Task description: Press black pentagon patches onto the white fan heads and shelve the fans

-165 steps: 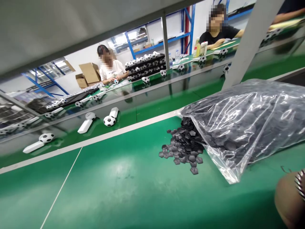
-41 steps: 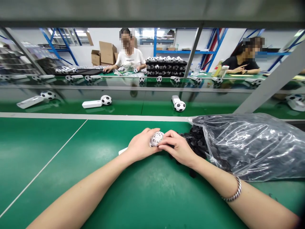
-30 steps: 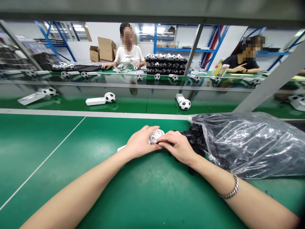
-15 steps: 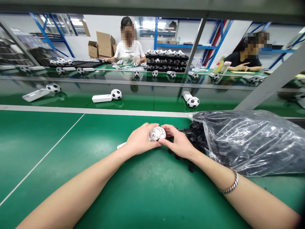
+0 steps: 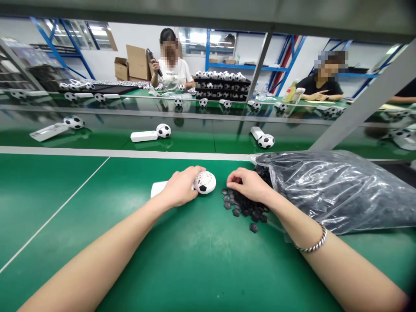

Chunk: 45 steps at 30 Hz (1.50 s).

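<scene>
My left hand (image 5: 182,186) is closed round the neck of a white ball-headed device. Its ball (image 5: 205,182) shows one black patch facing me, and its white handle (image 5: 158,188) sticks out to the left behind my hand. My right hand (image 5: 246,183) is over the near edge of a heap of small black pentagon pieces (image 5: 236,212), with thumb and fingertips pinched together. Whatever is between those fingertips is too small to make out. A large clear plastic bag of black pieces (image 5: 338,190) lies open beside the heap.
Beyond the pale rail (image 5: 130,154), finished-looking football devices lie on a green belt (image 5: 195,141). Two people sit across the line, near stacked black trays of balls (image 5: 222,86). A slanted grey post (image 5: 357,104) rises at the right.
My right hand has left the ball and moved right to the black pieces. The ball has turned and a black patch now faces me. The person opposite has raised a tool.
</scene>
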Motion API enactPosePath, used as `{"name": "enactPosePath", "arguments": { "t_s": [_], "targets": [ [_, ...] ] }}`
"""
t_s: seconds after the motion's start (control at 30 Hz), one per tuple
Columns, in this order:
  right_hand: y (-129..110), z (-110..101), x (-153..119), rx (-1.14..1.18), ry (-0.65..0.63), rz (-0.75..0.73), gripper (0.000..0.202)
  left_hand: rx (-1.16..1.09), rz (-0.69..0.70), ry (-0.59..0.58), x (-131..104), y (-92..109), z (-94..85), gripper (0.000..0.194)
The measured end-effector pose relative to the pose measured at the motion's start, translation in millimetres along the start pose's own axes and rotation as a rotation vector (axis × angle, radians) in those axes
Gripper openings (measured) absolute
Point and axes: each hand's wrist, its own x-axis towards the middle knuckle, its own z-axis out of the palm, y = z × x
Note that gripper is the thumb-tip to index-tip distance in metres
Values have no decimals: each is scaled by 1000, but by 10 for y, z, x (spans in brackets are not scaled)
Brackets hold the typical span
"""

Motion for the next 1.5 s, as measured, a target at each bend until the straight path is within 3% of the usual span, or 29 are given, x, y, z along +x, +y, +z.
{"name": "enactPosePath", "arguments": {
  "t_s": [0.13,0.27,0.4,0.57,0.8,1.07,1.5],
  "targets": [
    [-23,45,-40,-117,-76,-18,11,129,78,45,8,-34,22,65],
    [-48,98,-45,-157,-80,-30,9,113,73,66,5,-22,65,70],
    [-75,89,-52,-53,-61,-93,10,66,77,68,2,-27,81,71],
    [-151,33,-67,247,-73,-60,3,-12,44,40,7,-51,89,67],
    [-246,18,-90,313,30,-281,14,-52,41,81,6,-3,137,61],
    [-280,84,-118,197,28,-430,23,-123,66,-70,-35,32,74,73],
    [-320,295,-119,437,139,-217,7,-178,-1,17,-39,126,101,69]
  ]
}}
